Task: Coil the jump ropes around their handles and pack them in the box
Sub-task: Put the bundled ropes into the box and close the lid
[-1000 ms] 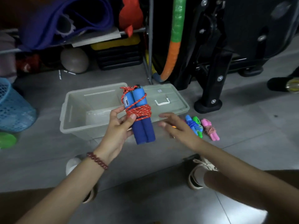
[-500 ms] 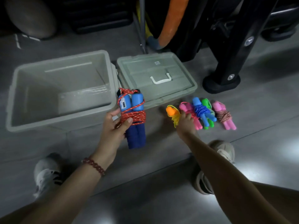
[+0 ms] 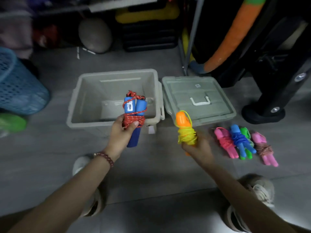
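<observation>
Left hand (image 3: 123, 130) curled round blue-handled rope (image 3: 133, 113) wound in red cord, over near rim of open box (image 3: 94, 122) at 11 o'clock. Right hand (image 3: 196, 148) gripping orange-handled rope (image 3: 185, 130) in yellow coils, at 6 o'clock of lid (image 3: 198, 91). Three coiled ropes (image 3: 240, 140) on floor at 3 o'clock of that hand.

Grey rectangular plastic box (image 3: 114, 72) found open from above; near-right rim overhung by blue-handled, red-corded rope bundle (image 3: 140, 106). Right flank blocked by flat grey lid (image 3: 210, 91); bare floor left between box and blue mesh basket (image 3: 20, 91).
</observation>
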`<control>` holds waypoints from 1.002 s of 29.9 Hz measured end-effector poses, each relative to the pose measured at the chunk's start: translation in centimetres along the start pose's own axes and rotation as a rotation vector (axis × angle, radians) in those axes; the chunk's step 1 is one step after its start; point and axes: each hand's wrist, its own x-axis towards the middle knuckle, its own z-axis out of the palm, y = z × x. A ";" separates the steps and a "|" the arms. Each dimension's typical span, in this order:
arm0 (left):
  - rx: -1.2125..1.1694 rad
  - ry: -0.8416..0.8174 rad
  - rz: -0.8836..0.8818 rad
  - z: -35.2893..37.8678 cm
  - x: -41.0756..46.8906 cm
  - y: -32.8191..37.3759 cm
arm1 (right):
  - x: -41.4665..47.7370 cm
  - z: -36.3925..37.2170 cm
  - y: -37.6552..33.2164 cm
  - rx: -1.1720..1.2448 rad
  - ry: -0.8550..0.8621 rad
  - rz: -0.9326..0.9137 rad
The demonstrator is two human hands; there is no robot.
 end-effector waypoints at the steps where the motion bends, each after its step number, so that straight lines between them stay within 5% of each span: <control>1: 0.044 0.053 0.010 -1.6 0.5 -0.2 | 0.7 1.5 -1.5 -0.011 -0.068 -0.006; 7: 0.241 0.126 -0.048 -8.4 4.1 -2.8 | 5.7 11.3 -5.8 -0.447 -0.200 -0.204; 12: 0.364 0.097 -0.153 -8.3 4.8 -4.3 | 6.6 13.1 -6.6 -0.784 -0.285 -0.079; 23: 0.357 -0.066 -0.222 -3.9 -5.1 -5.8 | -1.2 6.1 -2.8 -0.678 -0.308 0.077; 30: 0.215 -0.045 -0.164 -4.9 -4.5 -5.9 | 0.7 6.0 -4.3 -0.782 -0.268 -0.017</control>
